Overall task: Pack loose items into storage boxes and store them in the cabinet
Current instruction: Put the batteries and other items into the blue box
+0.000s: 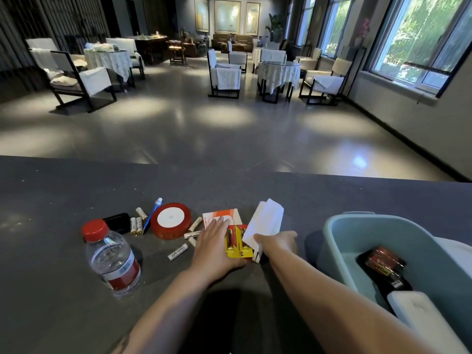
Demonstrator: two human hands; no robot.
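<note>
Nearby, person's left hand [213,241] lies flat, fingers straight, on orange-white box [221,215] and edge of yellow AA battery pack [236,245]. Right hand [277,243] grips folded white paper [265,223], lifted off dark counter [51,290]. Blue storage bin [357,231] stands right, near counter's near edge, holding battery packs. Loose white batteries [178,252], red ribbon spool [170,221], water bottle [112,259] lie left. Bare counter stretches beyond items to far edge.
</note>
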